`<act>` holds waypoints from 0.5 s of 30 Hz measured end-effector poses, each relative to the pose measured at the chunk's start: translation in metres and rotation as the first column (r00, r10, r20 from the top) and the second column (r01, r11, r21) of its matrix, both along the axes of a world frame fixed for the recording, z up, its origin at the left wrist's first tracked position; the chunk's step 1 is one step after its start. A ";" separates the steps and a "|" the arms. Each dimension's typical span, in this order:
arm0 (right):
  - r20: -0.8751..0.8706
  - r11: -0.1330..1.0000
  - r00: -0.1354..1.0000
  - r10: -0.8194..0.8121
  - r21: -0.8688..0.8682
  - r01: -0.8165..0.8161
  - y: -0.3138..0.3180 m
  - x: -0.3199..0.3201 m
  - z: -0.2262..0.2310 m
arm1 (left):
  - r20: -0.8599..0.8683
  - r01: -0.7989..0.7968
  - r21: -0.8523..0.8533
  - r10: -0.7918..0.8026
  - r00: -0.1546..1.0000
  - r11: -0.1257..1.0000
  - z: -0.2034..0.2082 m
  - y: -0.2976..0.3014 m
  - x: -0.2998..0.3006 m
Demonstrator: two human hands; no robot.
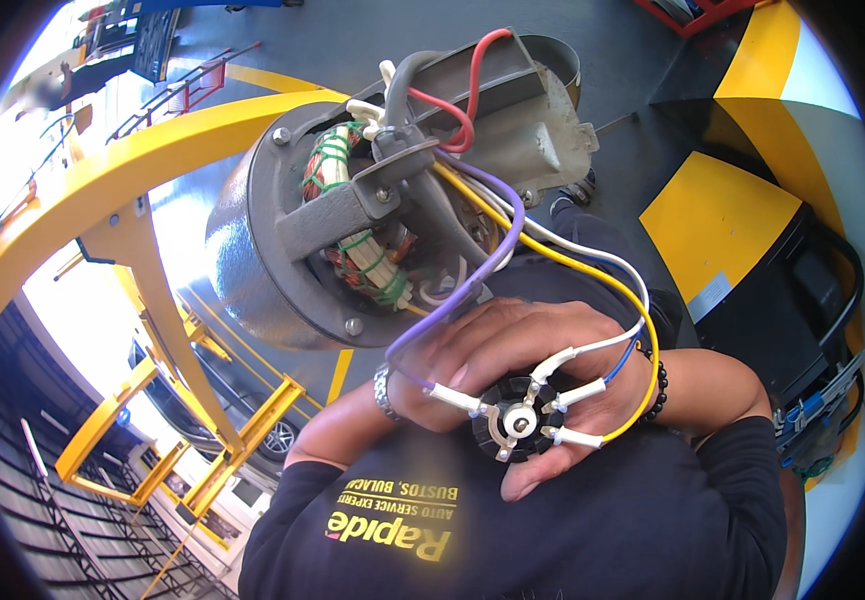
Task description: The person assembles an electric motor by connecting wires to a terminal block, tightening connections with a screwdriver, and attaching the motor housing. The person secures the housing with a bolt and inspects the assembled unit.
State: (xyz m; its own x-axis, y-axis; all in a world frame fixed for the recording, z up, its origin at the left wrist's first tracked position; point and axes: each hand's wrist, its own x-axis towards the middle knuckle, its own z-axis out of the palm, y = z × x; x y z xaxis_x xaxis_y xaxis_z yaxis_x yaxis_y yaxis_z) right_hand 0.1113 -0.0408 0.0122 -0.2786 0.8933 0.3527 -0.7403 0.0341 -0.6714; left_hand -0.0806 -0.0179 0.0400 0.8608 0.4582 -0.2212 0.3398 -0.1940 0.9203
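My right hand (602,375), with a beaded bracelet at its wrist, grips a round black rotary switch (519,424). Its thumb lies along the near side. Metal terminals ring the pale centre, with white-sleeved connectors on purple (518,222), white (592,347), blue and yellow (646,300) wires. My left hand (422,355) is curled close beside the purple wire's connector; its fingers are partly hidden, so what they hold cannot be seen. Beyond both hands sits a large grey electric motor (242,250), its open end showing copper windings (392,285) laced with green cord. The wires run into it.
A red wire (474,85) loops on the motor's open grey box (552,140). A yellow beam (132,135) curves past on the left, with a yellow frame (102,450) below. At right stands a black and yellow cabinet (727,225). A car wheel (279,438) shows farther off.
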 end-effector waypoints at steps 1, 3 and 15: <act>-0.014 1.000 1.000 0.017 -0.016 -0.017 -0.001 -0.001 -0.001 | -0.013 0.010 0.020 -0.010 1.000 1.000 0.001 -0.001 -0.001; -0.038 0.999 0.999 0.025 0.023 -0.024 0.002 -0.003 -0.006 | -0.072 0.033 0.071 -0.028 0.997 0.997 0.009 -0.006 -0.006; -0.234 0.992 0.964 0.122 -0.002 -0.126 0.005 -0.011 -0.008 | -0.031 -0.063 -0.104 0.060 0.998 0.993 0.020 -0.007 -0.009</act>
State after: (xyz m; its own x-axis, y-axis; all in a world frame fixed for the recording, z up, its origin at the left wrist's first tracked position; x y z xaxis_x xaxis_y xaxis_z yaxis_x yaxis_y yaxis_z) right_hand 0.1004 -0.0361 0.0040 -0.2999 0.8633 0.4060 -0.8741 -0.0782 -0.4794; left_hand -0.0895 -0.0249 0.0603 0.8247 0.4828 -0.2946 0.3741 -0.0749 0.9244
